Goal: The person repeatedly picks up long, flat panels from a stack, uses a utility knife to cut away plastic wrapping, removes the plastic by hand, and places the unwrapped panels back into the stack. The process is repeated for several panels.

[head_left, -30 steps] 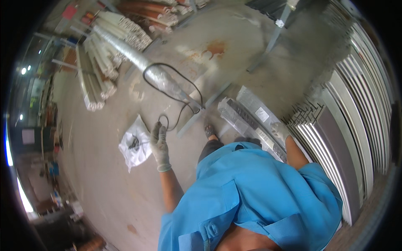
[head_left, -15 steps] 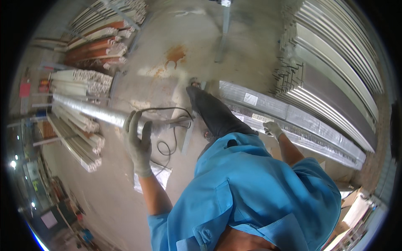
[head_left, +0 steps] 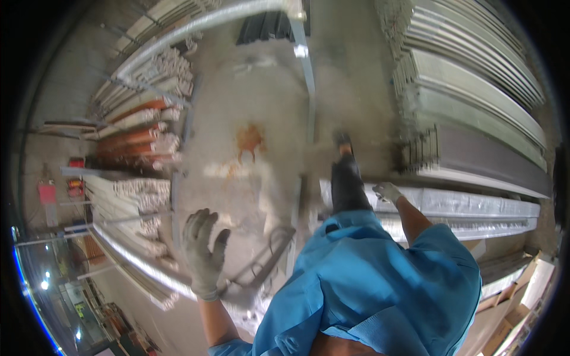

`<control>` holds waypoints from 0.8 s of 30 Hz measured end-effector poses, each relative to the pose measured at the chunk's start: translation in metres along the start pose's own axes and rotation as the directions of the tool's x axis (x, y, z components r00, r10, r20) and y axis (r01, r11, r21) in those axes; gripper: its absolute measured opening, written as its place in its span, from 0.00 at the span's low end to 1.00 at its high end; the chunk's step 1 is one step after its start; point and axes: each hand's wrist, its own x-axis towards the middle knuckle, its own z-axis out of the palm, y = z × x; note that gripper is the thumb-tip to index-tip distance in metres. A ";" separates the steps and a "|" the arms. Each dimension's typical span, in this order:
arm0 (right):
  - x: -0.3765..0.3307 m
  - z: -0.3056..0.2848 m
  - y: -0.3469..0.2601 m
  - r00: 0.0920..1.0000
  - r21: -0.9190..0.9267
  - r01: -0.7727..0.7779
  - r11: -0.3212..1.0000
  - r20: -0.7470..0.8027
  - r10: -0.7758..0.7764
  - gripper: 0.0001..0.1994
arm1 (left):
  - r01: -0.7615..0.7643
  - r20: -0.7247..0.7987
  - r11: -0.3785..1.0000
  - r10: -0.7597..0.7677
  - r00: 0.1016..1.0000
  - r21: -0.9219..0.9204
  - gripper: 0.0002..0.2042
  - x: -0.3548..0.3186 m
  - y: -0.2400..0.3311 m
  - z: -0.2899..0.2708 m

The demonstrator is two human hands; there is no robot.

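My left hand, in a pale work glove, is raised with its fingers apart and nothing in it. Below it in the picture runs a long roll wrapped in shiny film, partly hidden by the hand and forearm; no grip on it shows. My right hand, also gloved, hangs beside a long film-wrapped bundle on the right. Its fingers are loosely bent and appear to hold nothing. Whether they touch the bundle I cannot tell.
Racks with white profiles and reddish-brown profiles line the left. Stacked long grey profiles fill the right. A rust-coloured stain marks the concrete floor. A metal post stands ahead, with a dark bundle beyond.
I have stepped forward and the view has turned. The wrapped roll and the right bundle now lie lower in the picture. Both hands remain free of objects.
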 end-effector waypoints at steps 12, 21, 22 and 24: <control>0.125 -0.289 -0.158 0.950 0.670 0.090 0.737 -0.280 0.139 0.10 | -0.146 0.125 0.882 0.223 0.967 -0.447 0.19 0.455 0.109 0.231; 0.154 -0.362 -0.233 0.929 0.741 0.187 0.645 -0.347 0.130 0.14 | 0.090 -0.132 -0.291 0.661 0.738 -0.952 0.33 0.651 0.211 0.222; 0.164 -0.377 -0.251 0.941 0.766 0.212 0.607 -0.328 0.085 0.15 | 0.049 -0.289 -0.416 0.705 0.647 -0.908 0.31 0.679 0.232 0.223; 0.190 -0.412 -0.290 0.891 0.712 0.341 0.614 -0.453 0.030 0.13 | 0.057 -0.508 -0.599 0.722 0.470 -0.799 0.30 0.727 0.271 0.219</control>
